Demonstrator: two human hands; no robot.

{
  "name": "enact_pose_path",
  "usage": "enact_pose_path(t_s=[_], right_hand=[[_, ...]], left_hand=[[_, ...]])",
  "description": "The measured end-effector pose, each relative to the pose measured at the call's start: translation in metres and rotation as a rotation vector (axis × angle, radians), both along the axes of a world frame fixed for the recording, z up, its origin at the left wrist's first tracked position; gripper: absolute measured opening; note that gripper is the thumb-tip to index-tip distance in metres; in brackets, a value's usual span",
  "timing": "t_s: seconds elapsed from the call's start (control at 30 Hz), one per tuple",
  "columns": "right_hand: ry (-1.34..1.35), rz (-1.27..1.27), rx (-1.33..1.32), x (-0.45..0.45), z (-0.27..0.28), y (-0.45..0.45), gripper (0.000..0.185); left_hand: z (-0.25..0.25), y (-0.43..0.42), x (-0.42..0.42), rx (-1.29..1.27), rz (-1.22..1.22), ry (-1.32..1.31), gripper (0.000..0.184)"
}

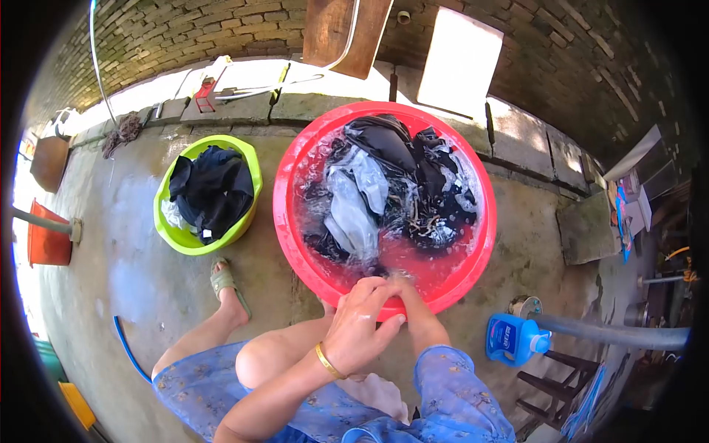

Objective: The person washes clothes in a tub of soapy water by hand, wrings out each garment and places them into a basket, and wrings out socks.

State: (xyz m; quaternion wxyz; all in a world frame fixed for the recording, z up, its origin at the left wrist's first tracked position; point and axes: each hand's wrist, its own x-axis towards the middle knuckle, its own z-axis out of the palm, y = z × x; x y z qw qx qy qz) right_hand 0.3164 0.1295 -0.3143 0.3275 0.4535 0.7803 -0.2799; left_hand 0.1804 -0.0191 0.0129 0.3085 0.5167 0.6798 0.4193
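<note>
Where the left hand (360, 322) lies: at the right wrist, fingers together, thumb spread.
Right hand (399, 281): partly hidden; grip cannot be told.
Wet clothes (353, 210): in the red basin (284, 210), beyond both hands.

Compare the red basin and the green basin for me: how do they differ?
The red basin is clearly wider than the green basin. Foamy water shows in the red basin, around dark clothes and a grey garment; in the green basin, no water is visible around the heaped black clothes. Both are upright, open-topped and holding dark laundry.
</note>
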Motion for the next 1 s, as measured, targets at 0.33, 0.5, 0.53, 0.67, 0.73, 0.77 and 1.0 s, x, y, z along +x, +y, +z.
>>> enact_pose_path(t_s=[0.33, 0.5, 0.53, 0.67, 0.73, 0.77, 1.0], right_hand=[[0.943, -0.567, -0.012, -0.014, 0.147, 0.041, 0.057], [1.320, -0.311, -0.026, -0.051, 0.356, 0.032, 0.043], [1.355, -0.318, -0.069, -0.053, 0.378, 0.033, 0.043], [1.485, -0.368, -0.154, -0.049, 0.473, 0.024, 0.052], [1.559, -0.297, -0.124, -0.043, 0.497, 0.018, 0.060], [1.561, -0.300, -0.126, -0.041, 0.496, 0.015, 0.060], [1.351, 0.116, 0.591, -0.057, 0.348, 0.012, 0.067]], left_hand=[[-0.049, 0.014, -0.017, 0.124, 0.331, -0.071, 0.029], [-0.063, 0.023, -0.042, 0.073, 0.602, -0.613, 0.034], [-0.063, 0.023, -0.045, 0.080, 0.601, -0.615, 0.034], [-0.070, 0.025, -0.051, -0.033, 0.708, -0.797, 0.039], [-0.060, 0.025, -0.052, -0.069, 0.678, -0.839, 0.038], [-0.056, 0.025, -0.051, -0.059, 0.662, -0.861, 0.033], [-0.032, 0.027, -0.045, 0.036, 0.639, -0.919, 0.026]])
